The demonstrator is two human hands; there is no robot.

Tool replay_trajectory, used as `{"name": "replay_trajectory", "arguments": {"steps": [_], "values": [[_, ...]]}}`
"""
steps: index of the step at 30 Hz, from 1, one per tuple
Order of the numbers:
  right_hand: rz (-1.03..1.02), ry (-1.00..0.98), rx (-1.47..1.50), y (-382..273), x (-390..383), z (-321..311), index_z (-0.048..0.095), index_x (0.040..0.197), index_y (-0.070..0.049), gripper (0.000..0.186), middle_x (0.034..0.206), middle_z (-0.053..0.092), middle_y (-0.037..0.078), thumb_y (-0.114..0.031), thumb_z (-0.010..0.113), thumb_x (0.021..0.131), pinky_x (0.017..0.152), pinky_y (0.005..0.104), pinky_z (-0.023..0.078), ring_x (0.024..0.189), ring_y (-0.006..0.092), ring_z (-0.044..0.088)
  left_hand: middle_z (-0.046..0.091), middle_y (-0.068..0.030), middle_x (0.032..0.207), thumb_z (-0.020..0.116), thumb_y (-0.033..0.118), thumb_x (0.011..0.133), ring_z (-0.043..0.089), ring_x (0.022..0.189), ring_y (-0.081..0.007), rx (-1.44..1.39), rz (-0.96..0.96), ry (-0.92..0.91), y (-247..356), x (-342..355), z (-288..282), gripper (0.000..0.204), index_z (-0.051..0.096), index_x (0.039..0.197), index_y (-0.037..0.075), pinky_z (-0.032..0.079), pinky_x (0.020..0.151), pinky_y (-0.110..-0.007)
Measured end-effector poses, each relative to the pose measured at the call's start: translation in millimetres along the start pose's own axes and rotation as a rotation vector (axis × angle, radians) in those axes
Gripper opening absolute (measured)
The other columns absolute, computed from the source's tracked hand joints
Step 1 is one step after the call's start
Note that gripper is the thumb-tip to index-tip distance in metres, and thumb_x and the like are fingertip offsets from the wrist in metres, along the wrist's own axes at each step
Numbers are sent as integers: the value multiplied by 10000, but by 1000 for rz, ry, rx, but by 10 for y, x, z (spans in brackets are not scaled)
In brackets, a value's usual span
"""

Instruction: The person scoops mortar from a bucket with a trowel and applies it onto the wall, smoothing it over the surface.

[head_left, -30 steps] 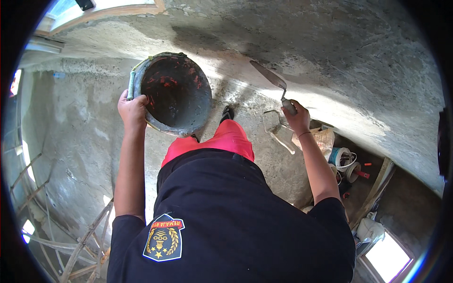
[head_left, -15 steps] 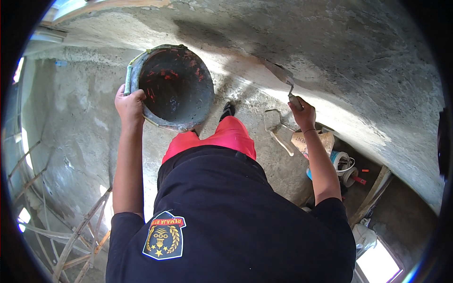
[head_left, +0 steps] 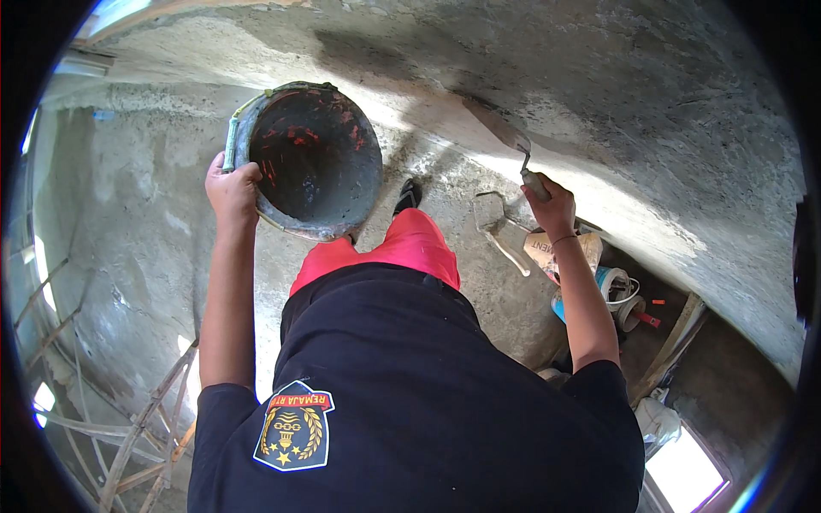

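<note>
My left hand (head_left: 233,190) is closed on the left rim and handle of a round dark bucket (head_left: 321,171). The bucket is tipped so its mouth faces me; grey residue and red-orange marks show inside, and no heap of mortar is visible. On the right, my right hand (head_left: 552,207) is wrapped round the grip of a pointed trowel (head_left: 499,126). The trowel's metal blade lies along the rough grey plastered wall (head_left: 650,111), beside a darker patch. Whether the whole blade touches the wall, I cannot tell.
A hoe (head_left: 492,212) with a wooden handle lies on the concrete floor. Past it are a cement bag (head_left: 540,252), a blue-and-white pail (head_left: 614,286) and a wooden plank (head_left: 671,346). Wooden poles (head_left: 128,453) stand at the lower left. My sandalled foot (head_left: 408,197) is below the bucket.
The trowel blade has shifted slightly up and left along the wall, and more of its face shows. The bucket sits a little further left. Both hands keep their holds.
</note>
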State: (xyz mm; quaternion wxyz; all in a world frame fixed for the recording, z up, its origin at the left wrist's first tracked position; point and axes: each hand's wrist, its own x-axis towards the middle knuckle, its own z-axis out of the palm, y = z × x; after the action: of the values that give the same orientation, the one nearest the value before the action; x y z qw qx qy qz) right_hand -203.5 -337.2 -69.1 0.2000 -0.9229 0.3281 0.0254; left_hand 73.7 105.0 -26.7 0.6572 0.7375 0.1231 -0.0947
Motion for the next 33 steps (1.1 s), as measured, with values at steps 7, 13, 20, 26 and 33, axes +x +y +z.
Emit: {"name": "replay_trajectory", "arguments": {"steps": [7,13,20,26,33], "values": [[100,-60,2,-33,92,15,706,1129,-186,430,916,725,120,-427,746,776,746,399,546,835,312,694,545,20,699,577,-76,629,476,573,-74,26,1,-13,-1,-31,-32,232,581,843,13,397,535,-228],[42,-40,-23,42,47,171,713,1098,-105,431,871,724,137,-400,755,786,728,354,543,784,275,705,542,24,694,577,-74,630,470,567,-70,5,25,9,-3,-4,-23,231,582,840,22,390,531,-227],[24,-6,14,75,-45,31,712,1115,-142,446,936,720,147,-433,732,778,772,389,551,847,320,693,540,23,688,575,-74,629,468,558,-73,34,16,35,-24,-14,-84,227,579,835,21,388,527,-226],[102,-38,-67,-4,96,54,716,1092,-165,417,908,719,137,-436,737,776,744,405,544,837,325,689,533,23,684,575,-71,628,468,554,-73,46,-2,11,-49,-10,-91,225,576,832,22,382,519,-228],[44,-39,-100,-179,-16,3,712,1117,-117,455,889,725,143,-403,767,768,736,365,543,802,279,707,534,23,688,578,-75,622,469,556,-74,11,-4,17,-42,-32,-115,252,592,858,13,381,519,-226]]}}
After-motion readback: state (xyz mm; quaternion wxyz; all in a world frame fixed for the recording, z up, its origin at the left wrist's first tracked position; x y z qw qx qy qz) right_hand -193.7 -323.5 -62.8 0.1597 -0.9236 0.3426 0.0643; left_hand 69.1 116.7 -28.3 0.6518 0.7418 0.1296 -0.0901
